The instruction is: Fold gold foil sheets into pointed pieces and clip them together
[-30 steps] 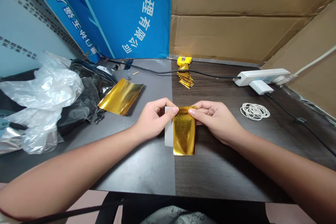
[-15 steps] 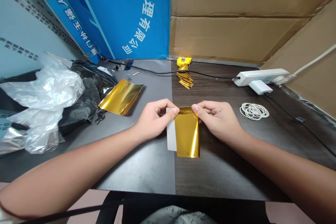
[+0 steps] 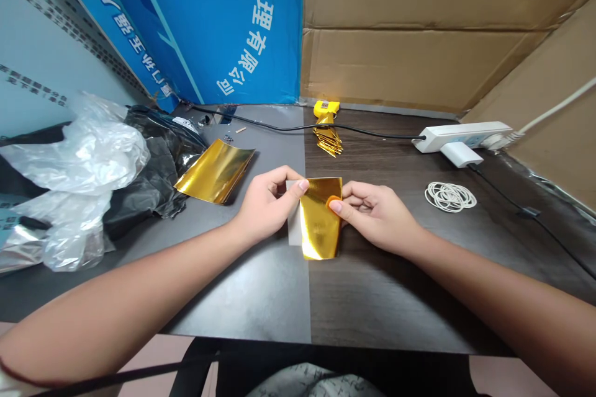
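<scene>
A shiny gold foil card, with its white back showing as a strip on the left, is held above the desk between both hands. It looks folded over on itself. My left hand pinches its upper left part, thumb on top. At the right edge, my right hand grips the card lower down, its thumb pressing on the gold face. The fingers behind the card are partly hidden. To the left lies a stack of similar gold sheets, slightly curled.
Behind the hands, narrow gold strips lie beside a yellow tool. White rubber bands sit at right, near a power strip. Plastic bags crowd the left. A black cable crosses the back; cardboard panels stand behind.
Both hands and the card have moved slightly left and up. My right hand has slid from the card's top corner down its right edge.
</scene>
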Available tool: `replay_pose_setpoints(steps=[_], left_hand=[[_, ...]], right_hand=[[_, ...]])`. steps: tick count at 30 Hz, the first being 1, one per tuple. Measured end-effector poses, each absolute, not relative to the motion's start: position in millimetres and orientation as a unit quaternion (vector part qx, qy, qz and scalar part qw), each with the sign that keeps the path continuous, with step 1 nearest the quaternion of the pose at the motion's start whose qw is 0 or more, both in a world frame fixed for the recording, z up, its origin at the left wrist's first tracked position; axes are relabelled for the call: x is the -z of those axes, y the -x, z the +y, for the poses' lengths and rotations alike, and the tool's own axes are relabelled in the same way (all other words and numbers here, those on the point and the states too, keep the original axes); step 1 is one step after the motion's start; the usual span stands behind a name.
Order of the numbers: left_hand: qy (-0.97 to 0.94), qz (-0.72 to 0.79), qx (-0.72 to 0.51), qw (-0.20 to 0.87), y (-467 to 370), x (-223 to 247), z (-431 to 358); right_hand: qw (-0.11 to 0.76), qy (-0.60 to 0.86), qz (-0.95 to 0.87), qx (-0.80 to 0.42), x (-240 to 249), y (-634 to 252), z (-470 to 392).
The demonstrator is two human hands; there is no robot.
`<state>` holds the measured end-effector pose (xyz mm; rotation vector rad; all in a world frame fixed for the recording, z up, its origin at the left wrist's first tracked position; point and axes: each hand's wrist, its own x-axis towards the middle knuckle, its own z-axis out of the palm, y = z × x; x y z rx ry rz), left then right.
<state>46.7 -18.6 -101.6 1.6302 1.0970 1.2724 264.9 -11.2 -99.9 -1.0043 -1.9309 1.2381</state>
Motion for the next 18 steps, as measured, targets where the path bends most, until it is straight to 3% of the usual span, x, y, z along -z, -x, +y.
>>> replay_pose_setpoints(steps=[7, 14, 18], left_hand=[[-0.626, 0.452, -0.499, 0.394, -43.8, 101.1, -15.4], [-0.627, 0.468, -0.508, 0.360, -42.7, 102.8, -14.2], [-0.656, 0.507, -0.459, 0.320, -40.0, 104.4, -12.0]], right_hand=[[0.301, 0.366, -0.777, -0.414, 100.4, -264.9, -11.0], [0.292, 0.327, -0.743, -0.506, 102.4, -267.8, -13.2], [0.307, 0.302, -0.805, -0.409, 105.0, -271.6, -8.6]])
